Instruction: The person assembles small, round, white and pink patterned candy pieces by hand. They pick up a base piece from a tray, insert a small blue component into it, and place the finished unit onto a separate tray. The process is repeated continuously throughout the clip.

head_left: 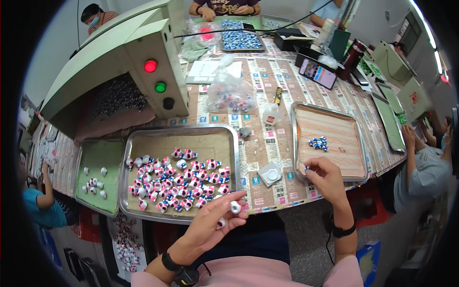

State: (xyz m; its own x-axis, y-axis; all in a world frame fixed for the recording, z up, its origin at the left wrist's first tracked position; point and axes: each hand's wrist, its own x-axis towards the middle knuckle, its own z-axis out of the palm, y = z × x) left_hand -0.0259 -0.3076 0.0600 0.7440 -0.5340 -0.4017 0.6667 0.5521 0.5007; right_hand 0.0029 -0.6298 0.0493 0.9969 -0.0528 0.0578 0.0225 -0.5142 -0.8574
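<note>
A white piece (234, 207) sits between the curled fingers of the left hand (210, 225), with a second white piece (221, 223) lower, against the palm; the hand is over the near right corner of the middle tray (201, 141). The second piece looks loosely kept, so opening the fingers to turn the first could let it roll out, perhaps past the bench's near edge into the lap.

The right hand (327, 179) pinches a small blue piece (307, 168) by the fingertips, just inside the near left corner of the right-hand tray (330, 119). So little of it is gripped that a slip seems the likeliest fault; off that corner it would land on the patterned paper (260, 138). A cluster of blue pieces (318, 143) lies near that tray's middle.

Between the two trays, by the bench's near edge, rests a small white dish (271, 173), which a low crossing of the right hand could knock. Pink-and-white figures (179, 179) crowd up to the middle tray's near edge, where the left wrist, dipping, might shove some over the rim.
</note>
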